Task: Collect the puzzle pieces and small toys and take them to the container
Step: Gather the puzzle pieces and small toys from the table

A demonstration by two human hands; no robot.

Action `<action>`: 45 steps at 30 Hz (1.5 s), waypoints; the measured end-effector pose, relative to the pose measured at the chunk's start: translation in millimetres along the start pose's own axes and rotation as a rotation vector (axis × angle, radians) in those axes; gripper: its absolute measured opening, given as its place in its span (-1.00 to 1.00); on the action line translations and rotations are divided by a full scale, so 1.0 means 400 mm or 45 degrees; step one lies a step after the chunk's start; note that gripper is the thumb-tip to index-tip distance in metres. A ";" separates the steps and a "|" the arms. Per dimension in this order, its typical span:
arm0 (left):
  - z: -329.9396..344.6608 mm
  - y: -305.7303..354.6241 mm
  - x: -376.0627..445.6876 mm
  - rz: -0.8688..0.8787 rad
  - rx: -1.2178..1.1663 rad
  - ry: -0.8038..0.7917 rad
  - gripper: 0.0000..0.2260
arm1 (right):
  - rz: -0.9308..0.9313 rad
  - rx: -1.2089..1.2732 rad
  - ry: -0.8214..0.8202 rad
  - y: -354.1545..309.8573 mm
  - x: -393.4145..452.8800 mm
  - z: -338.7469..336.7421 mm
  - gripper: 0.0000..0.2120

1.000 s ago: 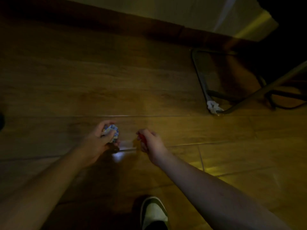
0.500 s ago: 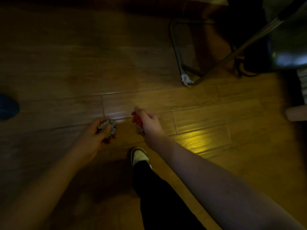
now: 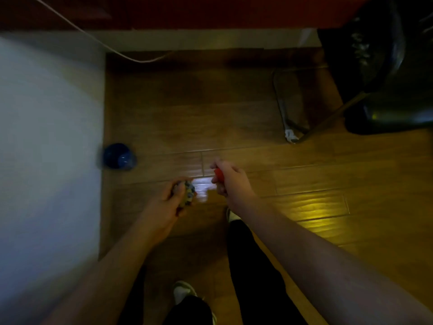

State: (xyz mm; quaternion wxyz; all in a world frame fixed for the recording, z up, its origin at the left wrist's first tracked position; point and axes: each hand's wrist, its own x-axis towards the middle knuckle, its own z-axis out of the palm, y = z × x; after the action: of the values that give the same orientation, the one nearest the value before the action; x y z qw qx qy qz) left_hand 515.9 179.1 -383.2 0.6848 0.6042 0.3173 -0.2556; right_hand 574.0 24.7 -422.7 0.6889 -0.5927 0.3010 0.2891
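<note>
My left hand (image 3: 168, 202) grips a bunch of small multicoloured puzzle pieces (image 3: 189, 192), blue and pale, held above the wooden floor (image 3: 269, 174). To its right my right hand (image 3: 228, 180) is curled round a small red toy (image 3: 219, 174), of which only the top shows. The two hands are close together but apart. A dark blue round object (image 3: 119, 157) lies on the floor by the white surface's edge, left of and beyond my left hand. No container is plainly visible.
A large white surface (image 3: 49, 148) fills the left side. A thin cable (image 3: 112, 49) runs across its far corner. A metal chair frame (image 3: 295, 113) and a dark seat (image 3: 386, 78) stand at the right. My legs and shoes (image 3: 185, 292) are below.
The view has swung left and back as I walk: the white surface and the blue object have come into view. Both hands keep hold of the pieces and the red toy.
</note>
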 end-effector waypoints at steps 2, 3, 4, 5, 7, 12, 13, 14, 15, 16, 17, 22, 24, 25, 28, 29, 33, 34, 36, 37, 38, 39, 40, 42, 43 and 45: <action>-0.020 0.024 -0.089 -0.031 -0.088 0.041 -0.84 | 0.007 0.005 -0.067 -0.034 -0.066 0.042 -0.77; -0.028 0.034 -0.126 -0.029 -0.113 0.056 -0.84 | -0.013 0.006 -0.116 -0.048 -0.099 0.061 -0.77; -0.035 0.043 -0.162 -0.015 -0.116 0.072 -0.84 | -0.035 0.001 -0.158 -0.063 -0.134 0.079 -0.77; -0.041 0.057 -0.195 0.004 -0.119 0.085 -0.85 | -0.052 -0.015 -0.185 -0.078 -0.169 0.095 -0.77; -0.047 0.086 -0.254 0.034 -0.169 0.101 -0.83 | -0.067 -0.051 -0.217 -0.108 -0.234 0.117 -0.76; -0.032 0.171 -0.396 0.048 -0.278 0.077 -0.78 | -0.055 -0.081 -0.287 -0.177 -0.374 0.128 -0.73; -0.025 0.182 -0.421 0.061 -0.290 0.067 -0.78 | -0.052 -0.075 -0.298 -0.187 -0.400 0.124 -0.72; -0.019 0.188 -0.443 0.065 -0.308 0.058 -0.77 | -0.052 -0.068 -0.305 -0.195 -0.425 0.119 -0.73; -0.013 0.193 -0.465 0.069 -0.330 0.049 -0.77 | -0.052 -0.058 -0.308 -0.203 -0.451 0.115 -0.73; -0.009 0.195 -0.484 0.077 -0.347 0.038 -0.76 | -0.055 -0.048 -0.312 -0.210 -0.474 0.113 -0.74; -0.007 0.196 -0.504 0.083 -0.352 0.028 -0.75 | -0.057 -0.042 -0.319 -0.219 -0.497 0.111 -0.74; 0.000 0.219 -0.571 0.089 -0.307 -0.028 -0.72 | -0.061 0.093 -0.313 -0.281 -0.600 0.095 -0.76; 0.001 0.244 -0.591 0.114 -0.319 -0.037 -0.73 | -0.068 0.145 -0.295 -0.302 -0.639 0.085 -0.75; 0.004 0.261 -0.602 0.135 -0.320 -0.050 -0.74 | -0.077 0.150 -0.287 -0.313 -0.656 0.080 -0.75; 0.026 0.314 -0.620 0.192 -0.260 -0.091 -0.74 | -0.108 0.125 -0.255 -0.337 -0.690 0.062 -0.73; 0.038 0.332 -0.619 0.208 -0.240 -0.105 -0.74 | -0.113 0.129 -0.239 -0.346 -0.695 0.054 -0.72; 0.098 0.396 -0.595 0.235 -0.173 -0.135 -0.74 | -0.106 0.268 -0.159 -0.397 -0.687 0.012 -0.68; 0.115 0.411 -0.583 0.240 -0.161 -0.143 -0.74 | -0.111 0.297 -0.155 -0.415 -0.677 -0.002 -0.67; 0.155 0.449 -0.556 0.248 -0.143 -0.142 -0.74 | -0.137 0.305 -0.150 -0.460 -0.648 -0.035 -0.67; 0.176 0.471 -0.541 0.249 -0.143 -0.133 -0.74 | -0.152 0.298 -0.149 -0.486 -0.630 -0.054 -0.66; 0.197 0.493 -0.522 0.250 -0.146 -0.126 -0.75 | -0.169 0.293 -0.150 -0.513 -0.608 -0.074 -0.66; 0.219 0.515 -0.502 0.251 -0.156 -0.123 -0.76 | -0.187 0.290 -0.154 -0.542 -0.586 -0.095 -0.66; 0.240 0.536 -0.481 0.251 -0.176 -0.120 -0.76 | -0.203 0.286 -0.161 -0.572 -0.564 -0.116 -0.66; 0.279 0.577 -0.446 0.239 -0.245 -0.106 -0.77 | -0.209 0.284 -0.178 -0.629 -0.526 -0.152 -0.65; 0.297 0.596 -0.432 0.239 -0.272 -0.099 -0.78 | -0.200 0.292 -0.186 -0.653 -0.510 -0.167 -0.63; 0.336 0.634 -0.412 0.255 -0.288 -0.078 -0.79 | -0.169 0.300 -0.213 -0.697 -0.482 -0.192 -0.59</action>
State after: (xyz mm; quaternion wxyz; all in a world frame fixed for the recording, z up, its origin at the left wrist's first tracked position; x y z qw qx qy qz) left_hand 608.7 76.0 -82.6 0.7798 0.5439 0.2613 -0.1668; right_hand 653.2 -95.7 -106.5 0.7939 -0.5001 0.2345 0.2541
